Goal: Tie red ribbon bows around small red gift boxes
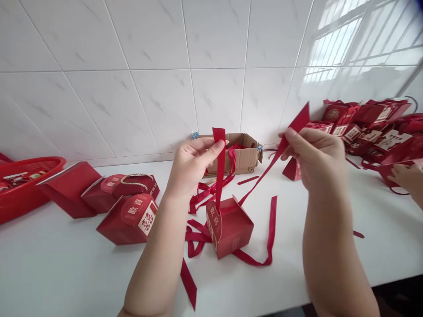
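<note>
Fingers (211, 147) of both hands pinched on the two ends of one red ribbon (219, 171), held up over a small red box (229, 229).

Left hand (193, 160) grips the upright end; right hand (313, 154) grips the slanted end, its tip pointing up. Both ends run down into the box top. Box stands on the white surface (66, 273), loose ribbons (269, 233) around it. Folded red boxes (128, 218) lie to the left, a cardboard carton (246, 156) behind. Another person's hand (408, 178) at right edge.

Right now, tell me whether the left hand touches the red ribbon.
Touching: the head view shows the left hand pinching the red ribbon above the small red box.
</note>
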